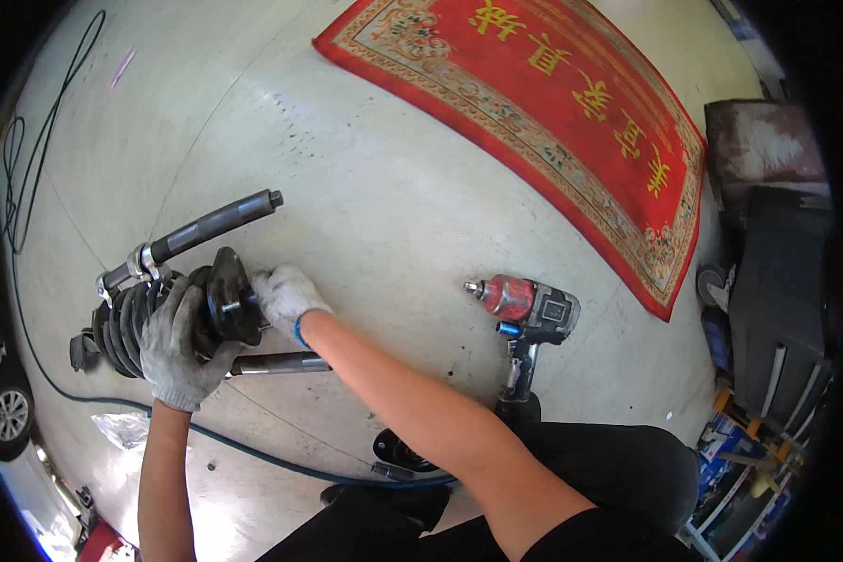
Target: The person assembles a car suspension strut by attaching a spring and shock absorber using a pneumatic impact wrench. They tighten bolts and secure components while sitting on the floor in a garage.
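A car strut with a black coil spring (122, 330) lies on the floor at the left. My left hand (173, 347), in a grey-white work glove, is wrapped round the spring just below the round black top mount (225, 290). Gloved as well, my right hand (288, 298) has its fingers curled at the mount's outer face, beside its studs; what they pinch is hidden. Clamped to the spring is a spring compressor, with one threaded rod (217, 227) on the far side and another rod (281, 363) on the near side. A red-and-black impact wrench (539, 314) rests to the right.
A red patterned rug (543, 103) covers the far right floor. A dark green hose (253, 452) curves past my feet. Near my foot are a black round part (398, 450) and a socket (391, 471). Clear plastic (122, 429) lies left; a car wheel (9, 412) stands beyond.
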The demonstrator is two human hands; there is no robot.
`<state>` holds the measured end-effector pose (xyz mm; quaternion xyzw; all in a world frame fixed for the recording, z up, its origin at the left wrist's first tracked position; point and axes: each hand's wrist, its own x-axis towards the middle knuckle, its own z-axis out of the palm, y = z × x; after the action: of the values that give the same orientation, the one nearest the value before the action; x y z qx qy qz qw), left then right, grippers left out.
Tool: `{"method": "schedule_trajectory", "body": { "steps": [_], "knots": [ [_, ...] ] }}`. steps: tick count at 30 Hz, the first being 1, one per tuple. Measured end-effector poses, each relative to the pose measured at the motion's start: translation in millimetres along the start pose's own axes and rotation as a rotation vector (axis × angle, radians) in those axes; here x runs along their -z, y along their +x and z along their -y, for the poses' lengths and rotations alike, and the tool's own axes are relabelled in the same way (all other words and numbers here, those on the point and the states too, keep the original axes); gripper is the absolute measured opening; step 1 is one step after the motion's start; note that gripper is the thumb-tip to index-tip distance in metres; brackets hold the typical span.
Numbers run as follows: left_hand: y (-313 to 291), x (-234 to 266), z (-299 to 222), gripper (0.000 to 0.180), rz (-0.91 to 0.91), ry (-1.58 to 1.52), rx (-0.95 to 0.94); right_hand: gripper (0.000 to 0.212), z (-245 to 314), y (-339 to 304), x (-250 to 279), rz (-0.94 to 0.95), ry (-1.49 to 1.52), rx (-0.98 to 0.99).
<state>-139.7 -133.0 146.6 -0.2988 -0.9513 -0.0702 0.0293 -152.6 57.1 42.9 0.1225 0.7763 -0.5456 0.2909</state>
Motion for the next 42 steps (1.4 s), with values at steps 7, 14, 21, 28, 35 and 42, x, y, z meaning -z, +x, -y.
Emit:
{"method": "schedule_trajectory", "body": {
  "steps": [7, 14, 21, 28, 35, 42],
  "knots": [
    [2, -1, 2, 0.084, -0.058, -0.074, -0.010, 0.034, -5, -6, -14, -0.271, -0.146, 0.188],
    [-2, -2, 3, 0.086, -0.030, -0.038, 0.020, 0.036, -6, 1, -19, -0.227, -0.163, 0.168],
    [-2, -6, 3, 0.091, -0.015, 0.014, 0.063, 0.050, 14, -23, 24, -0.072, -0.276, 0.077],
    [2, 10, -15, 0.093, 0.129, 0.050, 0.223, 0.030, -32, -173, 224, -0.024, -0.608, 0.314],
    [6, 20, -29, 0.086, 0.157, 0.046, 0.285, 0.028, -257, -273, 274, -0.334, 0.288, -0.482],
    [-14, 8, -37, 0.082, 0.053, 0.002, 0.306, 0.035, -273, -280, 245, -0.369, 0.766, -0.308]
  ]
}}
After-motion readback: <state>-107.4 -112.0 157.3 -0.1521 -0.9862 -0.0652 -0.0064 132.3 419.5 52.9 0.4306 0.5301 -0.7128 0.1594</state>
